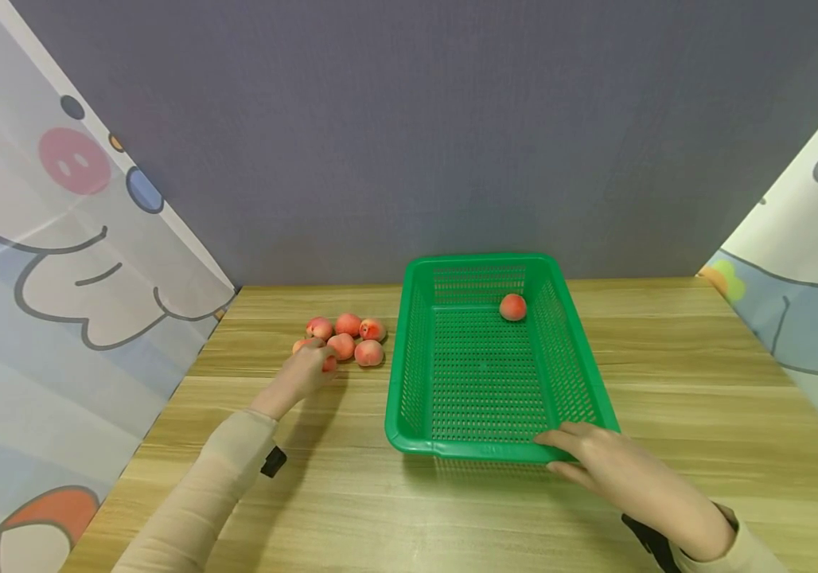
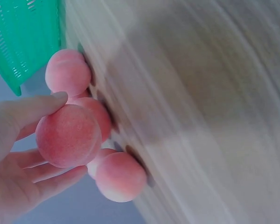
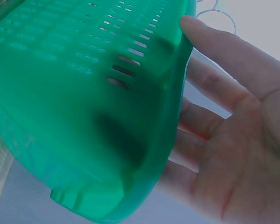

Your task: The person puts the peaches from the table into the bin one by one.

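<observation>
My left hand [image 1: 303, 372] pinches a red peach [image 2: 68, 136] between thumb and fingers; in the head view that peach is partly hidden by the hand. Beside it lies a small cluster of several pink-red peaches [image 1: 369, 352] on the table. A green plastic basket [image 1: 409, 447] with slotted walls stands right of the cluster. One peach [image 1: 512, 307] sits inside, toward its far right corner. At the basket's near right corner my right hand [image 1: 605, 461] grips the rim, thumb on one side and fingers on the other, as the right wrist view [image 3: 238, 121] also shows.
The wooden table [image 1: 352, 493] runs back to a grey-purple wall panel [image 1: 380, 143]. Cartoon-printed sheets [image 1: 15, 334] border the left and right sides. The basket's far rim is close to the panel.
</observation>
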Action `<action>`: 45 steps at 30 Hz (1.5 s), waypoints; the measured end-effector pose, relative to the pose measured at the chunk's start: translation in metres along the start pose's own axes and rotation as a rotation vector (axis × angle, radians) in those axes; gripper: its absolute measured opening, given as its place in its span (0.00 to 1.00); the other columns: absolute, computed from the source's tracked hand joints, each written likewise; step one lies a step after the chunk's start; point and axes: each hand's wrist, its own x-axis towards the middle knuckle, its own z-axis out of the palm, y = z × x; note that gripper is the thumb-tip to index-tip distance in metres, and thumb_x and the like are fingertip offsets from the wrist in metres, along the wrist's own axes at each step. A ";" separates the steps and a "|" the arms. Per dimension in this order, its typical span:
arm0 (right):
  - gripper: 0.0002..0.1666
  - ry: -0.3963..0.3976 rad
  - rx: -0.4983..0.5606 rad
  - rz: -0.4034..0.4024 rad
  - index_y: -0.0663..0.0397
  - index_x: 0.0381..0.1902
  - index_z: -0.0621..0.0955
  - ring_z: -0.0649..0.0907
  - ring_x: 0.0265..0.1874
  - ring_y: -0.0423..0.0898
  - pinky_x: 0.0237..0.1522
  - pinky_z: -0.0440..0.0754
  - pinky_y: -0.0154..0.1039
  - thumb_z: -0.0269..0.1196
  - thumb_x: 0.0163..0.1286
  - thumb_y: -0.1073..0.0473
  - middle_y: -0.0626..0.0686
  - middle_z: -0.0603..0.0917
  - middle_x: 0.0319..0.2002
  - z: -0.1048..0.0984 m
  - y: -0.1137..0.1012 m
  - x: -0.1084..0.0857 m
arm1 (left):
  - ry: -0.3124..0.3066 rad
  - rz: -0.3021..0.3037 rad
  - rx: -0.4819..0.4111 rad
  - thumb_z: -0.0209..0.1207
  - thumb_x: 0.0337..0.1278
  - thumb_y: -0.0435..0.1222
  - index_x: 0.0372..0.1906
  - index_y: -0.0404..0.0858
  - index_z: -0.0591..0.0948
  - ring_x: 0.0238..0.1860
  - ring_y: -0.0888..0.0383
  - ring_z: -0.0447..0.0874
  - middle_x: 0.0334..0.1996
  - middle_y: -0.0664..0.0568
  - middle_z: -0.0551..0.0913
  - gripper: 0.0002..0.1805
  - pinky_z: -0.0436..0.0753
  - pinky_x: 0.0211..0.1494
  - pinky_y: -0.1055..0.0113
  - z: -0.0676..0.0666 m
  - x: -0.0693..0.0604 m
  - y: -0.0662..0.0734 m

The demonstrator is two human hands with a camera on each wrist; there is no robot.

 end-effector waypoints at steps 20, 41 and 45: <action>0.17 -0.017 0.008 0.021 0.53 0.44 0.80 0.80 0.36 0.53 0.33 0.79 0.44 0.63 0.55 0.56 0.52 0.80 0.37 -0.001 -0.001 0.001 | 0.024 0.236 0.112 0.61 0.41 0.25 0.21 0.35 0.76 0.20 0.60 0.61 0.20 0.51 0.68 0.06 0.64 0.22 0.72 -0.033 0.025 0.037; 0.17 -0.006 0.004 0.014 0.53 0.43 0.80 0.80 0.35 0.52 0.32 0.79 0.43 0.63 0.54 0.56 0.51 0.80 0.36 -0.001 -0.001 0.001 | -0.051 0.230 0.090 0.58 0.46 0.30 0.42 0.33 0.79 0.35 0.51 0.76 0.36 0.44 0.75 0.13 0.77 0.37 0.63 -0.055 0.061 0.087; 0.17 -0.003 0.001 0.012 0.53 0.43 0.80 0.80 0.35 0.52 0.32 0.79 0.44 0.63 0.54 0.56 0.52 0.80 0.36 -0.001 -0.001 0.000 | -0.062 0.269 0.125 0.60 0.48 0.31 0.40 0.32 0.79 0.35 0.51 0.74 0.33 0.45 0.74 0.12 0.76 0.37 0.64 -0.055 0.070 0.099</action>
